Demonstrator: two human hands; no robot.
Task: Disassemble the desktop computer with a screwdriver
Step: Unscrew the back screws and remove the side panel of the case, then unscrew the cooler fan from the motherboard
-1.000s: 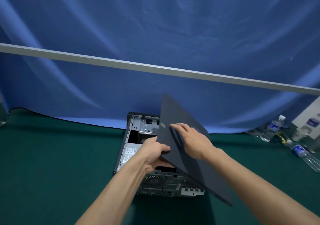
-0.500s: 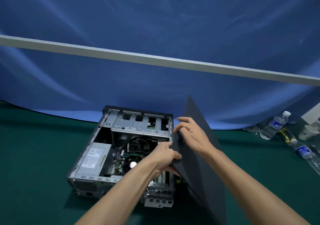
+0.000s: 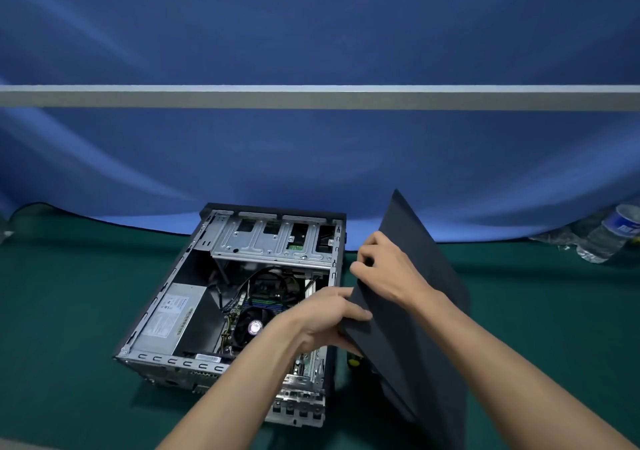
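i've got the panel (image 3: 422, 311) in both hands, tilted up on edge just right of the case (image 3: 242, 294), its top corner pointing up toward the curtain (image 3: 311, 159). my left hand (image 3: 329, 314) pinches the panel's left edge, thumb on the near face, fingers curled behind it. my right hand (image 3: 384, 269) grips the same edge a bit higher, fingers bent over the rim, palm on the panel's face. both hands clamped on the panel, close together but not touching, left below right.

the case lies on its side on the green mat (image 3: 69, 311), open side up, w/ nothing covering it. inside: the psu (image 3: 169, 318) at the left w/ a label on top, the cpu fan (image 3: 251, 326) near the middle, partly behind my left forearm, dark cables above it, and the drive cage (image 3: 273, 242) across the far end. rear i/o bracket sits at the near end, partly under my left arm.

a small yellow thing (image 3: 354, 361) peeks out on the mat btwn the case and the panel's lower edge; can't tell what it is. a water bottle (image 3: 609, 235) lies at the far right by the curtain's hem. a grey bar (image 3: 311, 98) runs across the curtain higher up.
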